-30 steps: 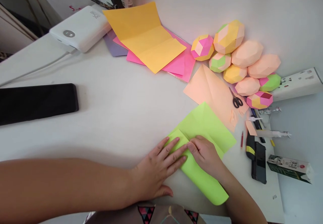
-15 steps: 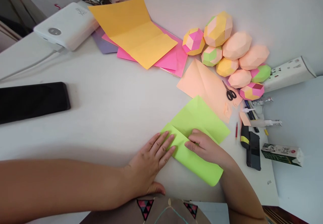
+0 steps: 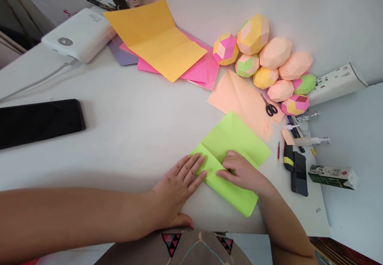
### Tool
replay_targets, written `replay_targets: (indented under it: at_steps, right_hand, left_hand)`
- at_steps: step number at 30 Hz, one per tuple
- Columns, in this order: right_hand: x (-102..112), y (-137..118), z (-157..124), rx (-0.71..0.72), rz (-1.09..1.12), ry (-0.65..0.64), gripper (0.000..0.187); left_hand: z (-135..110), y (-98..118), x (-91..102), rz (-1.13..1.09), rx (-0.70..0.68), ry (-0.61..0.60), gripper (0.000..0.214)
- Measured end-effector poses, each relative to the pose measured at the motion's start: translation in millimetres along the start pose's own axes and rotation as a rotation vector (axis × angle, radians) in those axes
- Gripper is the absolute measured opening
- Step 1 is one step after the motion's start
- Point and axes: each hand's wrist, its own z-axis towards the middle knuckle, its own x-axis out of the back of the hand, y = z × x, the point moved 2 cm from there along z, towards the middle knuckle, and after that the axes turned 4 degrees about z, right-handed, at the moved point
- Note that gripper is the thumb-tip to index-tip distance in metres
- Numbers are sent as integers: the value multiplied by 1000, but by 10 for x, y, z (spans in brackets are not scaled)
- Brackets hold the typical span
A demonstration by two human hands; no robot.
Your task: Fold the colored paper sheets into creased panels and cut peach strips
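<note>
A sheet of light green paper (image 3: 239, 131) lies on the white table with its near part folded over. The near end of the fold is a soft, rounded bend. My left hand (image 3: 182, 183) rests flat, fingers stretched, with the fingertips on the paper's left corner. On the flap's edge is my right hand (image 3: 241, 171), its fingers curled and its thumb on top of the flap. The curled fingertips are partly hidden. Just beyond the green sheet lies creased peach paper (image 3: 231, 91), with small black scissors (image 3: 269, 107) on it.
Folded paper balls (image 3: 275, 53) cluster at the back right. Orange paper (image 3: 155, 34) tops pink sheets at the back. A power bank (image 3: 79, 34) and a black phone (image 3: 42, 122) are on the left. A smaller phone (image 3: 299, 173) and a carton (image 3: 332, 176) stand right.
The whole view has shifted slightly. My right thumb has moved a little along the flap, while my left hand stays on the paper's corner.
</note>
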Motion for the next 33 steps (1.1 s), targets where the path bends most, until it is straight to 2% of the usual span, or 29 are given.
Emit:
replay_targets:
  at_steps: [5,8,14,18,21,24,26,28,30,31,33]
  right_hand:
    - [-30,-7,-5,27,-43,3,45]
    - [-6,-6,-8,-18,-33,7,41]
    - [113,-13,-32,-177,167,-47,36]
    - [113,-44,-62,-179,209,-95,41]
    - [97,-61,-87,-155,260,-107,41]
    - [106,-81,-103,-103,297,-122,40]
    - [124,-101,-109,-65,293,-156,38]
    - [149,-128,-115,-16,275,-191,33]
    - [169,-163,-133,47,253,-226,23]
    - [174,-181,-150,72,240,-239,19]
    - [167,-217,-207,95,213,-256,20]
  left_hand:
    - [-8,-17,32,7,-27,29,112]
    - [13,-11,58,22,-42,83,111]
    - [51,15,69,4,-142,203,98]
    - [28,51,99,-1,-207,221,91]
    - [48,2,234,-79,-86,346,84]
    - [144,-213,367,-413,149,469,78]
    - [247,-402,389,-808,163,380,75]
    - [343,-556,367,-1132,53,86,77]
    - [391,-678,346,-1206,-42,-159,70]
    - [400,-716,342,-1208,-122,-240,58]
    - [402,-758,352,-1176,-294,-287,29]
